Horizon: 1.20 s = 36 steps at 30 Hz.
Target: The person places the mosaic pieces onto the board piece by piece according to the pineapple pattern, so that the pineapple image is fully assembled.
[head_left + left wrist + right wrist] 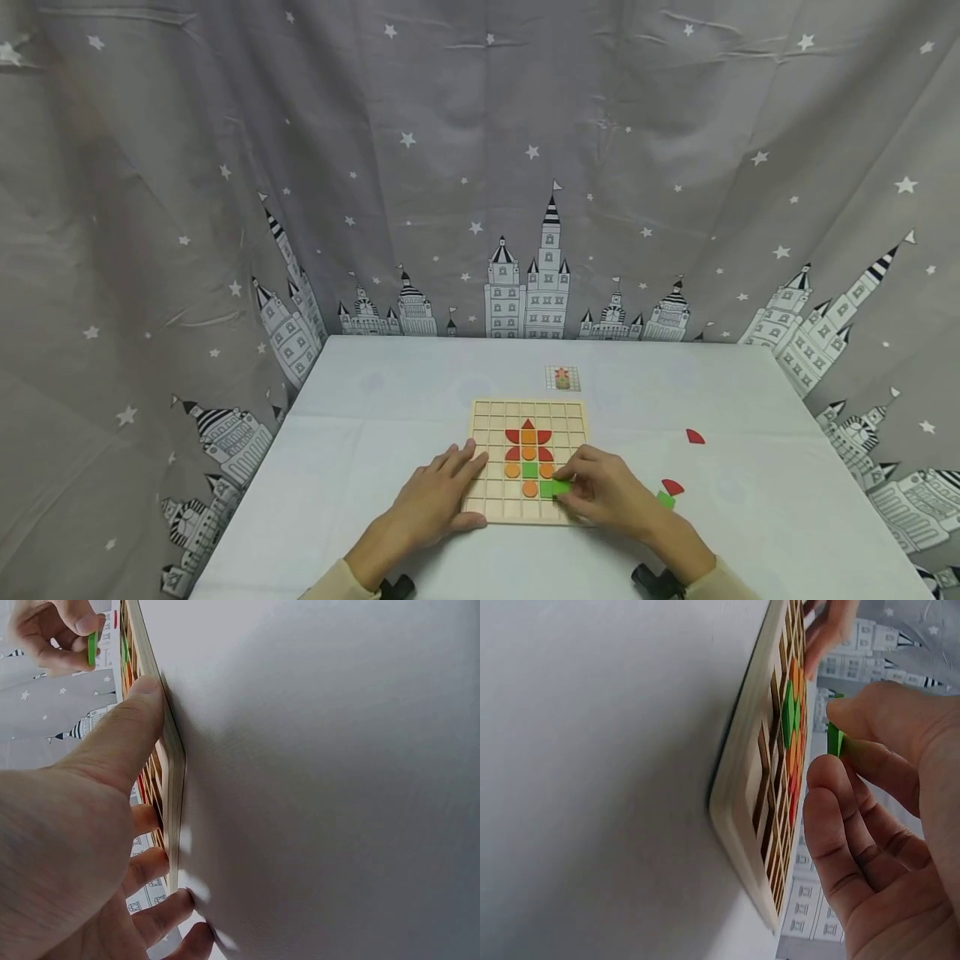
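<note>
A wooden grid board [491, 504] lies on the white table, with red, orange and green pieces set in its middle squares. My left hand [438, 490] rests along the board's left edge, thumb on the near corner and fingers spread. Between the thumb and finger of my right hand [606, 492] is a green square tile [835, 739], pinched above the board's surface. It is close to a green square [546, 489] in the lower part of the pattern, beside an orange disc [529, 488].
Right of the board lie a red quarter-circle piece [695, 436], another red piece [672, 487] and a green tile [665, 500]. A small pattern card [562, 378] is behind the board. A grey curtain [450, 167] with printed castles hangs at the back.
</note>
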Each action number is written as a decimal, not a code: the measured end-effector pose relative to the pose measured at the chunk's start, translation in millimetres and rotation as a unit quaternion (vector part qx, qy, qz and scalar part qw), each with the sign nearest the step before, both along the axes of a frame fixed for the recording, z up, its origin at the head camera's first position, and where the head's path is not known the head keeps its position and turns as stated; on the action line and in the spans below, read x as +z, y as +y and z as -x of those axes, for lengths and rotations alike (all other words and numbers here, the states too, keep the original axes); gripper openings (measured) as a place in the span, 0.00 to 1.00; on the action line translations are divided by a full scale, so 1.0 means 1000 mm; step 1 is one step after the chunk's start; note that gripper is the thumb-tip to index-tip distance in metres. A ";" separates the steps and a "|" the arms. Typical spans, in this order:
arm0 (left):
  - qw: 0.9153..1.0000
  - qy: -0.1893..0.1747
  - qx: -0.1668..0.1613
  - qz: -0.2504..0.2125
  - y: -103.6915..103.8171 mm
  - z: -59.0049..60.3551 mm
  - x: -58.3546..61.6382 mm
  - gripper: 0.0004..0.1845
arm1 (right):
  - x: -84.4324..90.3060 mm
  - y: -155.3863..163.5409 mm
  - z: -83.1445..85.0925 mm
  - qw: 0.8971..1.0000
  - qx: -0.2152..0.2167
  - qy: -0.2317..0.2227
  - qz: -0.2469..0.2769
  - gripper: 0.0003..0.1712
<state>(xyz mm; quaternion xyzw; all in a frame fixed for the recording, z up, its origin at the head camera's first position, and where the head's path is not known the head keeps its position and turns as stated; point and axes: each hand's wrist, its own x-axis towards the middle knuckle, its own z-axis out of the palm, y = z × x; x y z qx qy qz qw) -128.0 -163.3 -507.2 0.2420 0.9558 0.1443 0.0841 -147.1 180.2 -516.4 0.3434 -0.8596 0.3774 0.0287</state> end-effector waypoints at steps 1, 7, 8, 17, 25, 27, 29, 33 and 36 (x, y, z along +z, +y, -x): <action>1.000 -0.001 0.000 0.000 0.000 0.000 0.000 0.54 | -0.001 -0.002 0.000 1.000 0.003 0.002 0.000 0.12; 1.000 -0.007 0.004 0.003 0.001 0.001 0.000 0.53 | -0.006 -0.019 0.003 0.999 0.024 0.028 0.010 0.13; 1.000 -0.006 0.004 0.003 0.001 0.001 0.000 0.53 | -0.007 -0.021 0.004 0.999 0.026 0.031 0.010 0.13; 1.000 -0.003 -0.001 0.000 0.001 0.001 0.003 0.53 | -0.006 -0.046 0.006 0.999 0.026 0.039 -0.025 0.08; 1.000 0.000 -0.001 0.004 0.001 0.001 0.001 0.52 | -0.010 -0.060 0.008 0.998 0.033 0.036 -0.038 0.04; 1.000 -0.001 -0.003 0.003 0.000 0.000 0.000 0.52 | -0.011 -0.062 0.008 0.998 0.032 0.033 -0.041 0.04; 1.000 -0.003 -0.003 0.002 0.000 0.000 0.000 0.53 | -0.011 -0.063 0.008 0.998 0.032 0.029 -0.042 0.04; 1.000 -0.005 -0.004 0.001 0.000 0.000 0.001 0.53 | -0.012 -0.066 0.009 0.998 0.032 0.030 -0.047 0.04; 1.000 -0.003 -0.006 0.003 0.001 0.001 0.002 0.53 | -0.012 -0.066 0.009 0.998 0.028 0.026 -0.057 0.03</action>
